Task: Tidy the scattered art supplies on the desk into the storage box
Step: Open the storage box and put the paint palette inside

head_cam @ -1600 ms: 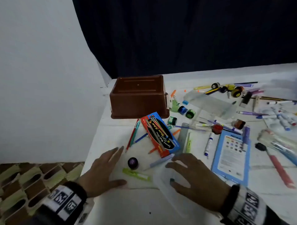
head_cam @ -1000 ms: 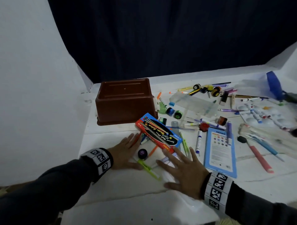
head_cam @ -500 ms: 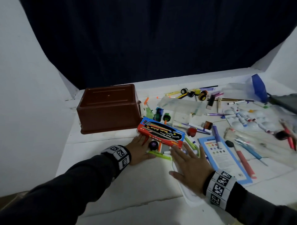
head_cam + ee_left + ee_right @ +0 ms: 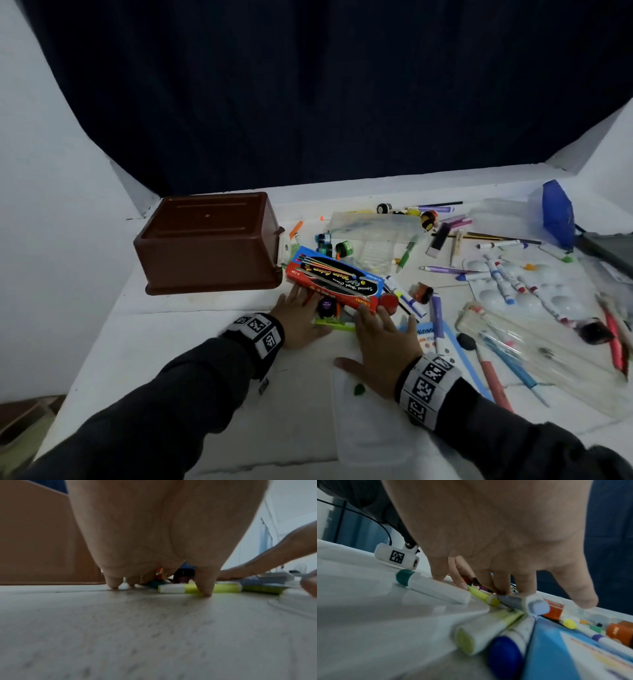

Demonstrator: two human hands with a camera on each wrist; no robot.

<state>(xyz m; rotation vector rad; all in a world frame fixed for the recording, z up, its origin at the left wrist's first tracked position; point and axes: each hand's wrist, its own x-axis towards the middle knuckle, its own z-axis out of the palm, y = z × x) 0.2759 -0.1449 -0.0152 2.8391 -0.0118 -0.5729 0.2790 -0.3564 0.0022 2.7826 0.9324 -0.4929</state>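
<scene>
The brown storage box (image 4: 209, 240) stands at the back left of the white desk, a flat ribbed face up. My left hand (image 4: 299, 308) lies flat beside it. Its fingers touch the red and blue water colour box (image 4: 335, 281), a purple-lidded jar (image 4: 326, 306) and a green highlighter (image 4: 334, 323). In the left wrist view the fingertips (image 4: 113, 583) press on the desk in front of the highlighter (image 4: 173, 588). My right hand (image 4: 380, 325) is spread flat, and its fingers (image 4: 524, 584) press on a grey marker (image 4: 520, 601) among other markers.
A clear plastic lid (image 4: 370, 428) lies under my right wrist. A blue colour card (image 4: 445, 346), a red-handled brush (image 4: 493, 373), a white palette (image 4: 548, 291) with markers, clear cases and loose pens crowd the right half. The desk's left edge runs near my left arm.
Both hands have slid forward across the desk, pushing the water colour box, jar and highlighter closer to the brown box. The head view has shifted too.
</scene>
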